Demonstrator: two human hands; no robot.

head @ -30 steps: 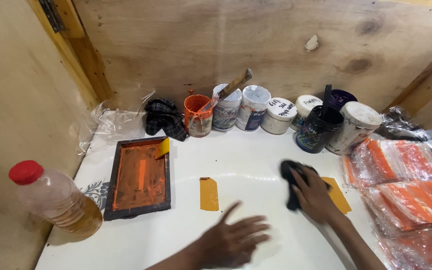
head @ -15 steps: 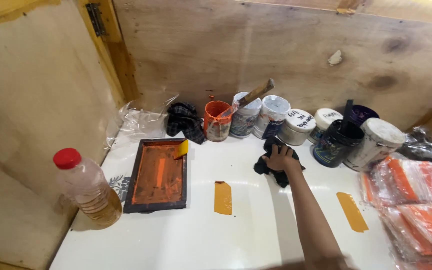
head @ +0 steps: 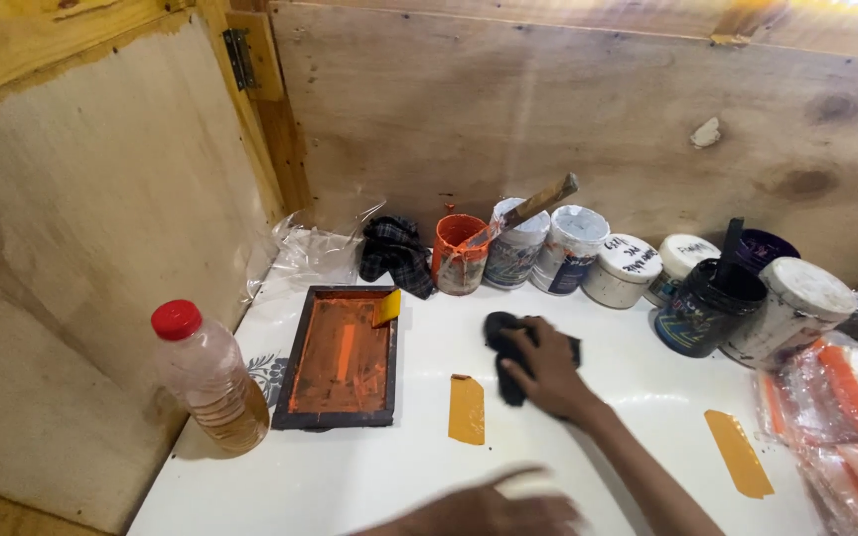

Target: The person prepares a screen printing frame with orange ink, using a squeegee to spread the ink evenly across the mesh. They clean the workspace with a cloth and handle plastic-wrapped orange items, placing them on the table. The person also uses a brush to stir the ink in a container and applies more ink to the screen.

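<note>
Right hand (head: 548,372) pressed on one dark crumpled cloth (head: 518,349), white tabletop (head: 369,476).
Cloth sits right of the single black-framed orange-inked screen (head: 340,357), fingers spread over it. Left hand (head: 489,511) blurred, open, flat near the front edge. Two orange strips: one (head: 467,409) beside the screen, one (head: 739,453) farther right. One red-capped plastic bottle (head: 209,377) left of the screen.

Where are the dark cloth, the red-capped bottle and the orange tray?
dark cloth (head: 504,337), head view, bare left part beside the fingers.
red-capped bottle (head: 213,382), head view, middle of its clear body.
orange tray (head: 342,355), head view, its ink-covered centre.
</note>
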